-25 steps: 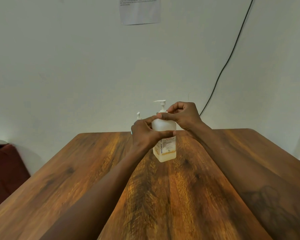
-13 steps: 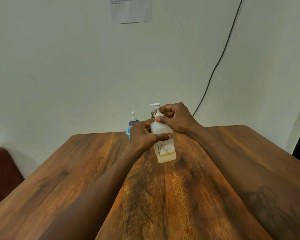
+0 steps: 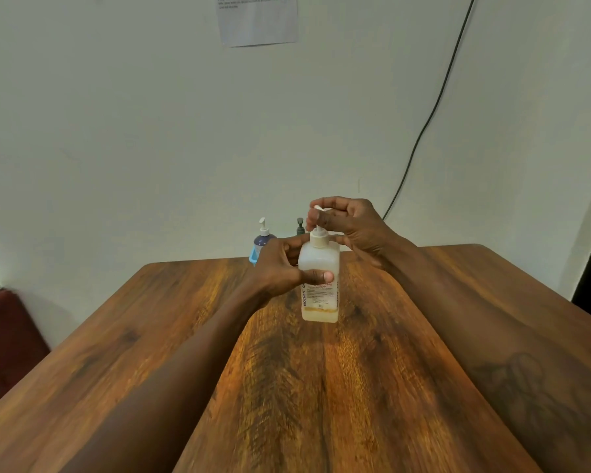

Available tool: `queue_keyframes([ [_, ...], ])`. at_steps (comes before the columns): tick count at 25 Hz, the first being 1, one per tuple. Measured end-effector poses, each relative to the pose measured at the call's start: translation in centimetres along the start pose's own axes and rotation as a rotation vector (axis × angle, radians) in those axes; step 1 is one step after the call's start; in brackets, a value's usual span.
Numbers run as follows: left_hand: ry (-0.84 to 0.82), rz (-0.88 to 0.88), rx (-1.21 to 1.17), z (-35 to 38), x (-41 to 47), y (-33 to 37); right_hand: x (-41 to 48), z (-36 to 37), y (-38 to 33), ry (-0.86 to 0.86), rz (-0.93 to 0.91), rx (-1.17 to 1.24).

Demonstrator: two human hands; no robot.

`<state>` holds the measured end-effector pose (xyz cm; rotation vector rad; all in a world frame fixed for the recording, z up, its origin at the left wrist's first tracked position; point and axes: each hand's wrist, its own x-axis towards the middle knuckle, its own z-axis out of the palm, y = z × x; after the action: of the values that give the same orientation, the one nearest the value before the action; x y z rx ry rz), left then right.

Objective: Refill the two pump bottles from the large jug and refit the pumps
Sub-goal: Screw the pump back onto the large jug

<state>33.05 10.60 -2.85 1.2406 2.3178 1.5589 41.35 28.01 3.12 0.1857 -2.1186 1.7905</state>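
I see square translucent pump bottle [image 3: 319,268] upright on glossy wooden table [image 3: 321,404], long axis vertical, thin amber layer at bottom. Left hand [image 3: 277,268] grips smooth body, thumb across label. Right hand [image 3: 355,227] directly above, fingers curled round white pump [image 3: 318,238]. I judge next: twist about vertical axis.

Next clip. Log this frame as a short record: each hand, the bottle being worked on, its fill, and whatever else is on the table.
left hand: grips the bottle by its body
right hand: fingers curled round the pump
bottle: upright, pump on its neck
fill: thin amber layer at the bottom
behind: blue bottle, grey pump top, both at the far edge
surface: wooden table
jug: not in view
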Motion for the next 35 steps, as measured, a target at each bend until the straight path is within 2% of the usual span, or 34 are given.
queue_keyframes([
  [3,0.093,-0.002,0.041,1.1,-0.1,1.2,0.2,1.3,-0.1,0.256,-0.034,-0.118],
  [5,0.175,-0.007,0.112,2.0,0.2,1.4,0.9,2.0,0.1,0.467,-0.13,-0.359],
  [7,0.264,-0.015,0.217,2.6,0.8,1.3,1.2,2.5,0.2,0.587,-0.24,-0.545],
  [9,0.324,-0.027,0.268,3.1,1.4,1.0,1.2,2.6,0.1,0.559,-0.281,-0.572],
  [13,0.331,-0.077,0.162,3.0,1.7,1.1,1.5,1.2,-0.1,0.192,-0.083,-0.385],
  [15,0.281,-0.086,0.117,2.8,2.0,0.6,1.4,-0.1,0.0,0.135,-0.063,-0.257],
  [18,0.244,-0.082,0.13,3.0,3.0,0.0,1.5,-1.6,0.7,0.174,-0.076,-0.142],
  [24,0.257,-0.036,0.152,5.5,8.4,-0.6,3.8,-4.9,2.7,0.308,-0.076,-0.164],
  [26,0.278,-0.014,0.183,6.7,11.2,-0.9,4.8,-7.2,4.0,0.353,-0.069,-0.247],
  [29,0.258,0.018,0.168,9.1,16.5,-2.1,7.3,-10.9,7.6,0.489,-0.04,-0.521],
  [35,0.108,-0.031,0.165,13.7,26.9,-6.2,13.9,-17.8,14.2,0.591,0.022,-0.615],
])
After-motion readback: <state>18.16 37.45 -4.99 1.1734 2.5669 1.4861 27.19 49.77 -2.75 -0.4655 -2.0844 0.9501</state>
